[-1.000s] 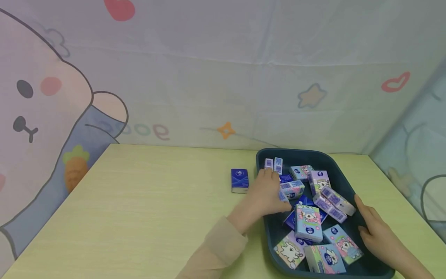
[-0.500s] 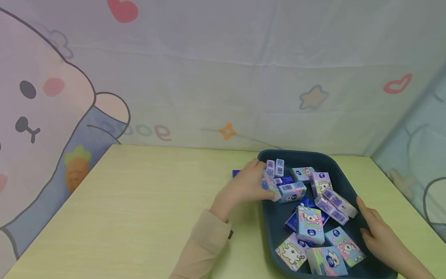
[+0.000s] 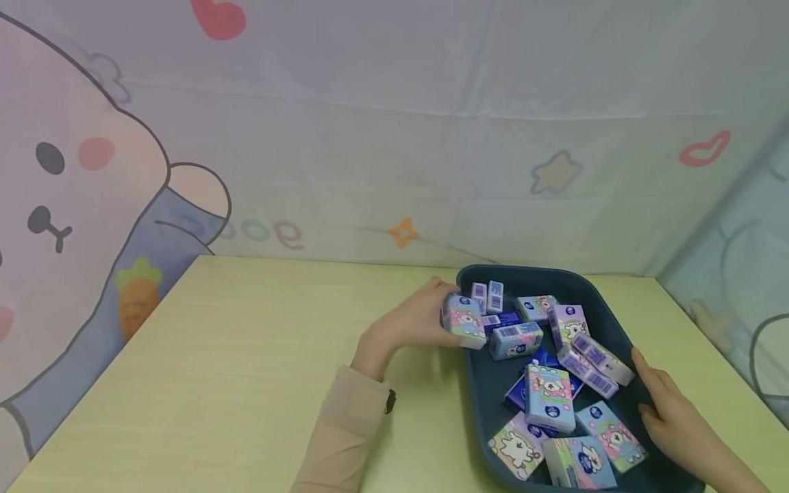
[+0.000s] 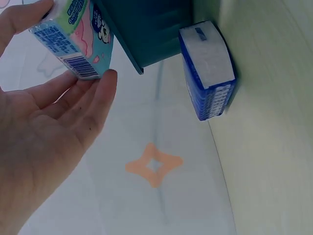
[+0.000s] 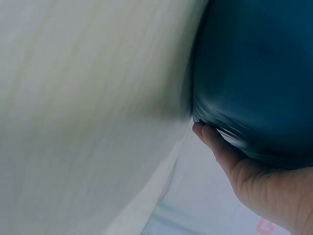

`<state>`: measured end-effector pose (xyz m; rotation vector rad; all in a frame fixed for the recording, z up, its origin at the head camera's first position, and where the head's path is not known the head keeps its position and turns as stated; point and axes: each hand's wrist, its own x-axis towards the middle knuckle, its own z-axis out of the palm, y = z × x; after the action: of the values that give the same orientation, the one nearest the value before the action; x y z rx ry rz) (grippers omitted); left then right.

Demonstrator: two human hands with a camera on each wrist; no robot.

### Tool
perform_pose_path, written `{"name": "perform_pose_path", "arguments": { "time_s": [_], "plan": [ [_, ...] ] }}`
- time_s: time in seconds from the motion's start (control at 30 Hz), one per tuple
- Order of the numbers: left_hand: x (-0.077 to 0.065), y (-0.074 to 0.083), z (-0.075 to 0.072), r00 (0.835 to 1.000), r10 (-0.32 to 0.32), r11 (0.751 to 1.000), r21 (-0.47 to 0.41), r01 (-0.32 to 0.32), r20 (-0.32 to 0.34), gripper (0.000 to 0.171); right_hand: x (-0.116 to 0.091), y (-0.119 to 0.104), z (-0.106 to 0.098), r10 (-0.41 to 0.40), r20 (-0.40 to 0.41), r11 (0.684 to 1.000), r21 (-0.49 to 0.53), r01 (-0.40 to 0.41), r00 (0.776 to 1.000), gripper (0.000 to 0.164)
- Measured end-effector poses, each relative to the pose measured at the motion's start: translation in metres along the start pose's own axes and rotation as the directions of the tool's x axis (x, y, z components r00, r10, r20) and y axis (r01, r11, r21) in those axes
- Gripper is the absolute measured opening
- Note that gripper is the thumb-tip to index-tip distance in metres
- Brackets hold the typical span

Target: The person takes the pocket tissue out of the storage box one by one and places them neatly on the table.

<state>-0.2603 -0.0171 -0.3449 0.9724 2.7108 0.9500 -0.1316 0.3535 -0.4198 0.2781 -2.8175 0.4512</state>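
My left hand [image 3: 419,318] holds a pink and blue cartoon pocket tissue pack [image 3: 465,320] between thumb and fingers, at the left rim of a dark teal plastic bin [image 3: 471,411]. In the left wrist view this tissue pack [image 4: 78,41] shows its barcode end, with the fingertips under it. On the opposite side my right hand [image 3: 674,418] grips the bin's right rim, thumb toward the inside. The right wrist view shows its fingers [image 5: 222,152] along the bin's outer wall. Several more tissue packs [image 3: 548,397], cartoon-printed or dark blue, lie loosely inside the bin.
A dark blue tissue pack [image 4: 208,73] stands on the table just left of the bin, hidden behind my left hand in the head view. The pale wood table [image 3: 246,383] meets a printed cloth backdrop [image 3: 345,137] at its far edge.
My left hand has lifted the cartoon tissue pack from the bin's left side and drawn it leftward to the rim, turning its printed face into view. My right hand stays on the bin.
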Motion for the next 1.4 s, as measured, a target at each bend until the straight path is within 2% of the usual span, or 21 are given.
{"name": "perform_pose_path", "arguments": {
  "time_s": [0.17,0.37,0.6,0.73,1.0,1.23,1.4],
  "plan": [
    [-0.001,-0.002,-0.001,1.0,0.017,1.0,0.021,-0.017,-0.01,0.079,0.0,-0.001,-0.001,0.008,0.012,1.0,-0.002,-0.008,1.0,0.093],
    [-0.006,-0.01,-0.011,0.998,0.041,0.994,-0.096,-0.046,-0.048,0.076,0.0,-0.001,-0.002,0.01,0.015,1.0,-0.004,-0.01,1.0,0.093],
    [-0.015,-0.031,-0.024,0.996,-0.053,0.979,-0.203,0.036,-0.078,0.077,0.002,-0.004,-0.003,0.023,0.033,1.0,0.019,-0.023,0.999,0.092],
    [-0.02,-0.043,-0.028,0.99,-0.106,0.971,-0.226,0.083,-0.09,0.077,0.002,-0.004,-0.003,0.03,0.046,0.999,0.027,-0.031,0.999,0.091],
    [-0.022,-0.057,-0.028,0.977,-0.186,0.977,-0.129,0.172,-0.108,0.077,0.0,-0.002,-0.003,0.028,0.04,1.0,0.009,-0.029,0.999,0.092],
    [-0.021,-0.066,-0.024,0.961,-0.258,0.964,-0.086,0.251,-0.096,0.075,0.0,-0.003,-0.003,0.04,0.047,0.999,0.014,-0.041,0.998,0.092],
    [-0.021,-0.071,-0.022,0.955,-0.285,0.958,-0.07,0.28,-0.085,0.076,0.001,-0.004,-0.004,0.043,0.055,0.999,0.02,-0.044,0.998,0.092]
  ]
}}
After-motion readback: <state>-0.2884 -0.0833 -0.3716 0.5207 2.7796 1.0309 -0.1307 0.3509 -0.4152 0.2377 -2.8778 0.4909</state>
